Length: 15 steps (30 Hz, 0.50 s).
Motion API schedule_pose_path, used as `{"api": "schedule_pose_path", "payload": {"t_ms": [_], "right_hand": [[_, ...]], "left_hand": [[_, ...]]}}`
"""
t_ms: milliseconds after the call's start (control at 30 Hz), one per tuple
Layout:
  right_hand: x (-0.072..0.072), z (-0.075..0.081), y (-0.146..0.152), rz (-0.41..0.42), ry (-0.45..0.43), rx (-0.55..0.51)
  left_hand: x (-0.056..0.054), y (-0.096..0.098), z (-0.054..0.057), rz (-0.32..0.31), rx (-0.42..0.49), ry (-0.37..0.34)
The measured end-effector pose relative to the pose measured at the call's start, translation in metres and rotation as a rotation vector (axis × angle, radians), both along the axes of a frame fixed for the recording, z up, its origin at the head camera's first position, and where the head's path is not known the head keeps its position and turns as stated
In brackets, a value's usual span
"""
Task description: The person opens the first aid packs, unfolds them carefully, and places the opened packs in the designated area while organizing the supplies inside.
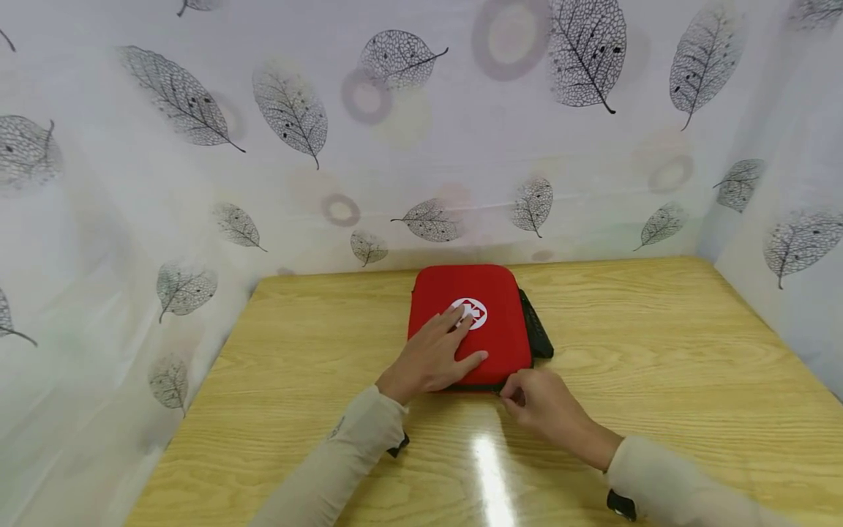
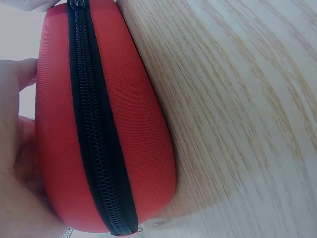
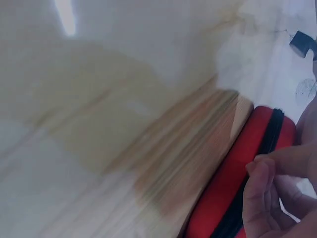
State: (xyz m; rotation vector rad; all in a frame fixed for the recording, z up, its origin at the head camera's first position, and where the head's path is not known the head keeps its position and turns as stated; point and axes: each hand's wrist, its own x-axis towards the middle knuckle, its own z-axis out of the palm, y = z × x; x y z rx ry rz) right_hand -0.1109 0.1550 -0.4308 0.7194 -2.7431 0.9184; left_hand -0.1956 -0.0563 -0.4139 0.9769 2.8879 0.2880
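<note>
A red first-aid case (image 1: 497, 333) with a white round emblem (image 1: 481, 311) lies closed near the back of the table. My left hand (image 1: 431, 355) rests on its lid, fingers spread and thumb out to the right. At the front right corner, my right hand (image 1: 546, 406) pinches the zipper pull, which its fingertips mostly hide. A black zipper (image 2: 94, 119) runs along the case's side in the left wrist view, its teeth joined, with the slider (image 2: 78, 4) at the top edge. In the right wrist view, curled fingers (image 3: 260, 186) touch the zipper band.
A black strap or handle (image 1: 536, 329) sticks out from the right side of the case. Wood-grain tabletop (image 1: 626, 329) spreads around it. A pale curtain with a leaf print (image 1: 283, 190) hangs behind the table and along both sides.
</note>
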Motion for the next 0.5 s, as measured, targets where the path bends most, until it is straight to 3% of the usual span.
{"api": "schedule_pose_path", "payload": {"t_ms": [300, 500], "right_hand": [[0.004, 0.002, -0.002, -0.065, -0.001, 0.024], [0.005, 0.004, 0.006, -0.056, 0.014, 0.034]], "left_hand": [[0.001, 0.002, 0.000, 0.006, -0.010, 0.012], [0.005, 0.001, 0.002, 0.006, -0.034, 0.015]]}}
